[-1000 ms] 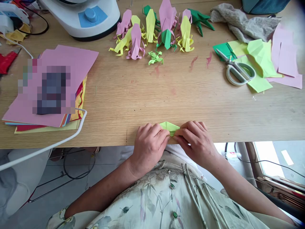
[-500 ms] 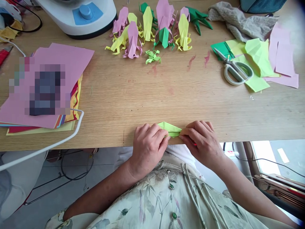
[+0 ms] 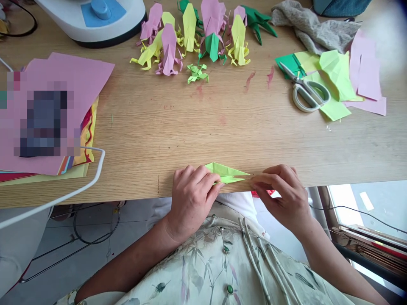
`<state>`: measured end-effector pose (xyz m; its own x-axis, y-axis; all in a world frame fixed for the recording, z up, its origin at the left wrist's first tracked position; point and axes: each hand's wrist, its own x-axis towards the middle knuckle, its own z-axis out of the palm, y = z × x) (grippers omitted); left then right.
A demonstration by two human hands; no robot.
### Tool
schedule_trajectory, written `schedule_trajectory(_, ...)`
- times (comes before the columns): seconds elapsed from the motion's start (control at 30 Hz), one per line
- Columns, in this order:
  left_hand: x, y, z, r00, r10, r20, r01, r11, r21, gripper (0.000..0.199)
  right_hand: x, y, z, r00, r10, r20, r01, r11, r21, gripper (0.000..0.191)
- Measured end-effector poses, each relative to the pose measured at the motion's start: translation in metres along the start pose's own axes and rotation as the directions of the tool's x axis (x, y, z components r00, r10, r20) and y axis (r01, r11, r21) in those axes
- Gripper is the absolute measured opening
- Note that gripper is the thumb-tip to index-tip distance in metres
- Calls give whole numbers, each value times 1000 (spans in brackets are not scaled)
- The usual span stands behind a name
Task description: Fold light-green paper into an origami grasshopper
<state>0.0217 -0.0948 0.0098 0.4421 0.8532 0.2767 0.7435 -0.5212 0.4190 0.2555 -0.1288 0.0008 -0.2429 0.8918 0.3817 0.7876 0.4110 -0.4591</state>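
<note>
- Paper [image 3: 225, 170], light green and folded long and narrow, is lying at the near edge of the table [image 3: 203, 123], its two thin points reaching to the right.
- Our left hand [image 3: 192, 190] is pinching the paper between thumb and fingers, covering its left part.
- Our right hand [image 3: 281, 192] is hovering just beside the points, thumb close to forefinger; we are not managing to tell whether it is touching a tip.
- We are, in our judgement, lining up and creasing those points, so the left hand is helping most by pinning the layers firmly and stopping them from sliding.
- With the right hand, we are doing best by smoothing from the middle out to each tip, going gently, as such thin ends are likely bending or tearing easily.
- We are wanting the edges meeting evenly before any hard pressing, since a crooked crease is probably hard to undo.
- Being so near the edge, the paper is probably calling for flat support underneath while we are pressing.
- Scissors [image 3: 310, 91] are resting on scraps [image 3: 337, 76], well apart from our hands, and paper figures [image 3: 189, 29] are standing at the far side.
</note>
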Motion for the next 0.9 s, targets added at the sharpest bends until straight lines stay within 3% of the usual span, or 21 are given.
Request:
schedule_trajectory(0.33,4,1,-3,998,10,63,-9,1000,-20,10,19,-15,11,996,-67,52,69,997,-36,4)
schedule_trajectory(0.9,10,5,2,998,8,56,-12,997,72,17,19,-30,18,990,122,74,-110,982,-153,12)
